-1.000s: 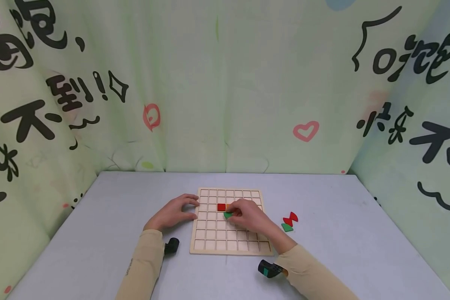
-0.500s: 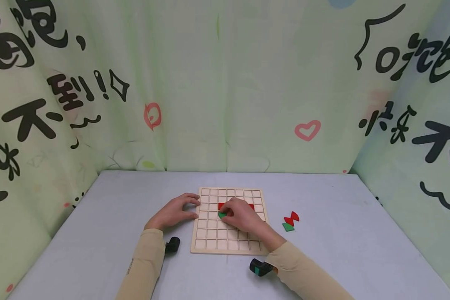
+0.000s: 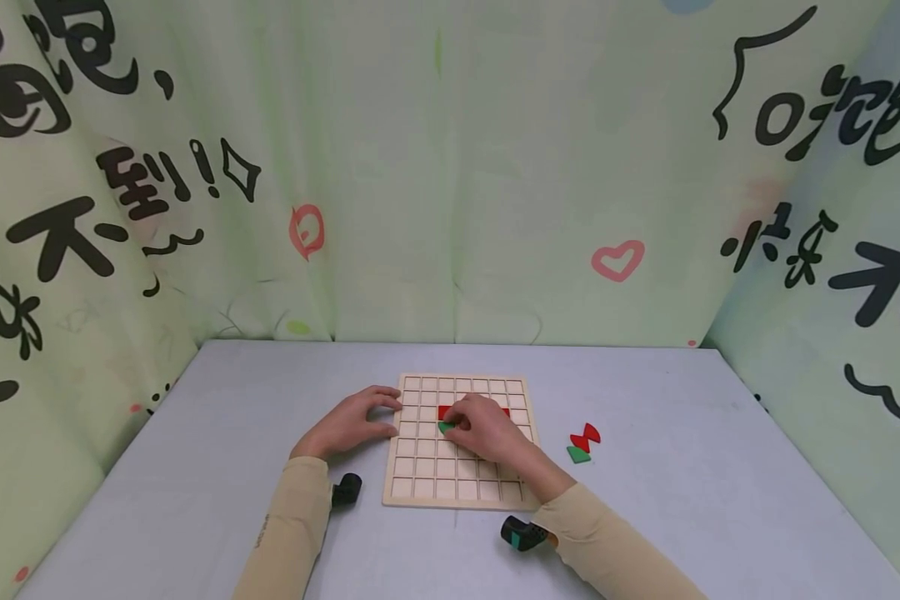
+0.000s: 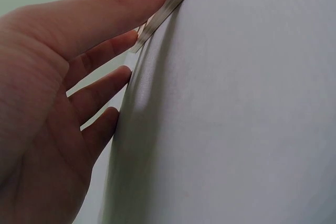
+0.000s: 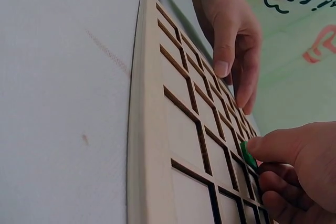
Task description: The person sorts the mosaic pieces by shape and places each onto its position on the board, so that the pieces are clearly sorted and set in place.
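A square wooden grid board (image 3: 423,490) lies on the table. My right hand (image 3: 486,427) is over its upper middle, pinching a small green piece (image 5: 248,156) between thumb and fingers, down at the grid cells. A red square (image 3: 443,412) sits in a cell just beyond the green piece. Another red piece (image 3: 506,412) shows past the right hand's knuckles; the cells between are hidden by that hand. My left hand (image 3: 351,423) rests with relaxed, spread fingers at the board's left edge, the thumb over the rim in the left wrist view.
To the right of the board lie two loose red pieces (image 3: 591,432) and a green piece (image 3: 578,455). The white table (image 3: 667,500) ends at a printed curtain (image 3: 457,208) at the back and on both sides. Each wrist wears a black camera (image 3: 523,533).
My right hand has shifted left over the board with the green piece, uncovering a red piece to its right, and has then stayed nearly still. The left hand keeps its place at the board's edge.
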Motion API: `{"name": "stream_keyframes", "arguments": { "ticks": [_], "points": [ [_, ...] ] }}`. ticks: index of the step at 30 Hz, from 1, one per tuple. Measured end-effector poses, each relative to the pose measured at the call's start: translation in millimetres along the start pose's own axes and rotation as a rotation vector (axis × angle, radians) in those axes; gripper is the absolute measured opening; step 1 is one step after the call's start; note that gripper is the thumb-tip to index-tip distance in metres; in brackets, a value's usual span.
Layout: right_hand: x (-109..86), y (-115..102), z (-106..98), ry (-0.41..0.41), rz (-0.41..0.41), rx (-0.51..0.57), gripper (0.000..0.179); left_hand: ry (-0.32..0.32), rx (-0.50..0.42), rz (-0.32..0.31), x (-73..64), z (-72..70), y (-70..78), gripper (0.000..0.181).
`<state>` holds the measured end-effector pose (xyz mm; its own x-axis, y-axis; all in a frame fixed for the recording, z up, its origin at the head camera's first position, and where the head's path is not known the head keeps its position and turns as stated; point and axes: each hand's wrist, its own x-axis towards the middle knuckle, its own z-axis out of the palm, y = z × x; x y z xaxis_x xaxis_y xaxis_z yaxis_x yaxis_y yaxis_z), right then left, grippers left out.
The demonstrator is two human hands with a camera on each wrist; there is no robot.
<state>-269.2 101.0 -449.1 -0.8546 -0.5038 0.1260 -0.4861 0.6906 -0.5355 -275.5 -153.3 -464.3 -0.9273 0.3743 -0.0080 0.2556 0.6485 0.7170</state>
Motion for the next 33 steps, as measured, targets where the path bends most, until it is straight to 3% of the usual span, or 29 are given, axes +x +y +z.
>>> {"name": "stream_keyframes", "arguments": {
  "ticks": [12,33],
  "points": [
    [-1.1,-0.2,0.9,0.016,-0.04,-0.046,0.009,-0.002,-0.003,0.007,-1.3,-0.9,2.0,0.035],
    [-3.6,-1.5,3.2,0.049,-0.021,-0.035,0.01,0.006,-0.015,-0.002,-0.4,0.9,-0.7,0.035]
  ]
}}
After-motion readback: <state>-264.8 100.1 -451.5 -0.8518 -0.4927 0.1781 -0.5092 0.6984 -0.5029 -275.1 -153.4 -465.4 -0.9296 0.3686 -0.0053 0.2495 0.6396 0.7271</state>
